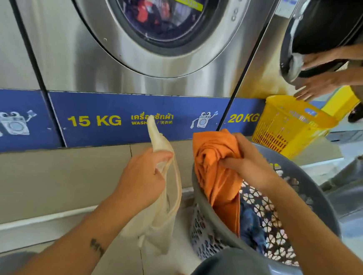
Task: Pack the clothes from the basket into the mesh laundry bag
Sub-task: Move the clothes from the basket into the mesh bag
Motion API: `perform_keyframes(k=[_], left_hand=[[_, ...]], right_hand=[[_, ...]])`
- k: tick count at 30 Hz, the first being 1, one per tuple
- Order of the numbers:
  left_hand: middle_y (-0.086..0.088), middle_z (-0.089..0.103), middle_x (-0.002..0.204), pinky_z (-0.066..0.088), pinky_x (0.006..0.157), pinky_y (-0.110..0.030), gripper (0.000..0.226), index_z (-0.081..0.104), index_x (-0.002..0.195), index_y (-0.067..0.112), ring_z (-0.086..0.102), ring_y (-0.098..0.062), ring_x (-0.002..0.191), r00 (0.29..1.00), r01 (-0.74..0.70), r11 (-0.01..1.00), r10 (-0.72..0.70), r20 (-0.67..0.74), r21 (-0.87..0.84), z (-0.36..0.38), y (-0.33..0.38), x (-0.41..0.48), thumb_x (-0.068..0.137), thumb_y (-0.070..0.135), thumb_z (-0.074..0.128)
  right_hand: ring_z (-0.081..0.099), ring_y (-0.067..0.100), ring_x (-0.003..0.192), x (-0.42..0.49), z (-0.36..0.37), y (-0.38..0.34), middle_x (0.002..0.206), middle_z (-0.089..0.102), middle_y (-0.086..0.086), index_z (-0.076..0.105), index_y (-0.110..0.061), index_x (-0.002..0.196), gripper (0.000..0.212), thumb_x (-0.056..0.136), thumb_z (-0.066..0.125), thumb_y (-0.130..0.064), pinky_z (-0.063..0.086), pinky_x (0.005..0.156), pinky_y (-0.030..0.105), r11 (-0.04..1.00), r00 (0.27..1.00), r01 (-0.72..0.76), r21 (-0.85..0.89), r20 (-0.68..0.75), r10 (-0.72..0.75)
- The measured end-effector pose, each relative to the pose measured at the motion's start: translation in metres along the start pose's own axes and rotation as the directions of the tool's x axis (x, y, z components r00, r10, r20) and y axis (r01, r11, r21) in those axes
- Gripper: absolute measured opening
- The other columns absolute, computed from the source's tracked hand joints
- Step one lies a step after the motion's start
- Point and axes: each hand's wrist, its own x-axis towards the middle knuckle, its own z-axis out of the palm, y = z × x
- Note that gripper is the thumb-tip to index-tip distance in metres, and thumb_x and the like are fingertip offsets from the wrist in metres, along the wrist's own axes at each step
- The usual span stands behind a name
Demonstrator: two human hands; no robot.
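My left hand grips the top of a cream mesh laundry bag, which hangs limp down to the floor with one strap sticking up. My right hand is closed on a bunched orange garment, lifted above the left rim of the grey perforated laundry basket; its lower end still hangs inside. A dark blue piece of clothing lies deeper in the basket. The bag hangs just left of the basket.
Steel washing machines with a blue 15 KG band stand straight ahead on a raised step. At the right, another person's hands reach into the neighbouring drum above a yellow basket. My knee is in the foreground.
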Motion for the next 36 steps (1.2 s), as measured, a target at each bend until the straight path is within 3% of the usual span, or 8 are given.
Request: perform_keyframes(k=[2,6,10,17,26,29,32,36], left_hand=[[-0.008,0.059,0.124,0.042,0.088,-0.033,0.06,0.06,0.125,0.029,0.053,-0.03,0.113,1.0,0.004,1.0,-0.004,-0.004,-0.022,-0.006,0.002,-0.008,0.08,-0.005,0.041],[-0.017,0.06,0.117,0.042,0.081,-0.035,0.038,0.049,0.104,0.03,0.055,-0.031,0.104,0.997,-0.05,0.992,0.043,-0.062,-0.12,-0.021,0.006,-0.017,0.073,0.013,0.039],[-0.002,0.055,0.132,0.036,0.091,-0.024,0.062,0.056,0.132,0.026,0.051,-0.022,0.12,0.998,-0.012,0.994,0.006,-0.061,-0.111,-0.029,-0.01,-0.018,0.079,-0.004,0.043],[0.003,0.055,0.134,0.03,0.091,-0.015,0.068,0.056,0.134,0.028,0.049,-0.014,0.12,0.999,-0.026,0.994,0.024,-0.027,-0.105,-0.046,-0.016,-0.02,0.08,-0.01,0.04],[0.001,0.054,0.139,0.04,0.098,-0.028,0.067,0.056,0.134,0.03,0.051,-0.018,0.121,0.999,0.028,0.998,-0.027,0.02,-0.058,-0.044,-0.025,-0.022,0.081,-0.006,0.04],[0.003,0.053,0.14,0.041,0.095,-0.027,0.067,0.055,0.135,0.031,0.052,-0.018,0.12,0.998,0.035,0.996,-0.032,0.045,-0.079,-0.041,-0.022,-0.024,0.082,-0.006,0.039],[0.003,0.051,0.142,0.037,0.09,-0.025,0.067,0.053,0.136,0.034,0.049,-0.013,0.115,0.997,0.05,0.995,-0.045,0.056,-0.089,-0.037,-0.019,-0.023,0.084,-0.005,0.04],[0.003,0.051,0.14,0.039,0.086,-0.027,0.064,0.051,0.137,0.037,0.045,-0.01,0.105,0.995,0.078,0.992,-0.071,0.067,-0.097,-0.032,-0.015,-0.022,0.088,-0.003,0.041]], right_hand=[[0.058,-0.003,0.083,-0.013,0.019,-0.029,0.096,0.063,-0.005,0.054,-0.028,0.115,0.046,0.075,0.075,-0.017,0.042,0.072,0.011,0.994,0.995,0.101,-0.051,-0.005,-0.101],[0.058,0.02,0.092,-0.028,0.075,-0.049,0.105,0.059,0.001,0.045,-0.033,0.111,0.044,0.078,0.07,-0.02,0.036,0.061,0.011,0.954,0.978,0.208,-0.216,0.035,-0.205],[0.061,0.025,0.092,-0.041,0.111,-0.054,0.098,0.056,-0.004,0.036,-0.027,0.117,0.048,0.079,0.065,-0.026,0.038,0.059,0.03,0.892,0.966,0.244,-0.379,0.014,-0.259],[0.062,0.031,0.079,-0.049,0.148,-0.027,0.098,0.061,0.008,0.058,-0.017,0.109,0.044,0.069,0.075,-0.024,0.035,0.056,0.033,0.445,0.788,0.603,-0.663,0.407,-0.462],[0.053,0.023,0.125,-0.043,0.123,-0.039,0.132,0.059,-0.005,0.042,-0.032,0.131,0.069,0.069,0.069,-0.047,0.039,0.102,0.044,0.737,0.92,0.383,-0.558,0.304,-0.248],[0.001,0.038,0.155,-0.039,0.107,-0.024,0.165,0.01,0.007,0.022,-0.038,0.149,0.098,0.065,0.073,-0.04,0.015,0.12,0.061,0.682,0.968,0.198,-0.704,0.252,-0.021],[0.018,0.045,0.147,-0.035,0.1,-0.005,0.159,0.009,0.009,0.021,-0.045,0.148,0.097,0.067,0.075,-0.041,0.035,0.111,0.064,0.706,0.937,0.059,-0.706,0.283,0.205],[0.052,0.036,0.112,-0.034,0.096,-0.005,0.12,0.037,0.004,0.05,-0.035,0.129,0.055,0.076,0.062,-0.026,0.046,0.074,0.041,0.655,0.983,0.073,-0.752,0.164,0.079]])
